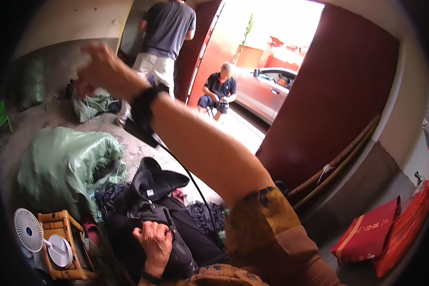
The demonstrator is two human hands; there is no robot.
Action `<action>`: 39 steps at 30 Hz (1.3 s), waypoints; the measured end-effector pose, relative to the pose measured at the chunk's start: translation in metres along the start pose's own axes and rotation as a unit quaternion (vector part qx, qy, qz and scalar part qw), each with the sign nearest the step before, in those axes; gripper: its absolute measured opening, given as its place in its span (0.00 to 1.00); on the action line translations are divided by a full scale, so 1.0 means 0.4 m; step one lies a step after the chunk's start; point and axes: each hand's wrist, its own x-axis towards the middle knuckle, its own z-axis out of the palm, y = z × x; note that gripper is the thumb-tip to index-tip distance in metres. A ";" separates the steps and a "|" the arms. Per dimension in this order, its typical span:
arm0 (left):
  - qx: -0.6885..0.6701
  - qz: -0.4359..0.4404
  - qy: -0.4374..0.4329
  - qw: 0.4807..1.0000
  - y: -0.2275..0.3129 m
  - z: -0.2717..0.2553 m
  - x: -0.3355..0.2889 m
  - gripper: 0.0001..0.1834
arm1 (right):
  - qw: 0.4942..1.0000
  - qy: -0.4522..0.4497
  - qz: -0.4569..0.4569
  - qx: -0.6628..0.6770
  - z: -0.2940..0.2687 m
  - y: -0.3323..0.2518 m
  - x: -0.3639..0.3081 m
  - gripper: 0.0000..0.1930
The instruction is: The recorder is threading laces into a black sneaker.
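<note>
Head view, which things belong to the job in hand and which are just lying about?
Likely the job:
black bag, at the left hand

Likely just lying about:
fan, on the stool
green sack
red box
poles, against the wall

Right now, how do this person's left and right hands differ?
The left hand is low, against the black bag; the right hand is raised toward the picture's upper left. The left hand's fingers are curled; the right hand's look extended. The left hand is fairly sharp, the right hand blurred. Both wrists wear a dark band.
</note>
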 end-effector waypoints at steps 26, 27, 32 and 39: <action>0.035 0.005 0.000 0.999 0.013 0.006 0.007 0.12 | 0.882 -0.146 0.440 -0.085 0.078 -0.229 -1.110 0.24; 0.037 0.002 -0.010 0.999 0.015 0.005 0.008 0.12 | 0.892 -0.113 0.433 -0.067 0.076 -0.228 -1.107 0.20; 0.019 0.008 0.001 1.000 0.004 0.005 0.006 0.12 | 0.842 -0.069 0.535 -0.014 0.069 -0.240 -1.105 0.07; 0.005 0.006 -0.025 1.000 -0.017 -0.008 -0.003 0.21 | 0.871 -0.017 0.491 0.021 0.083 -0.241 -1.082 0.18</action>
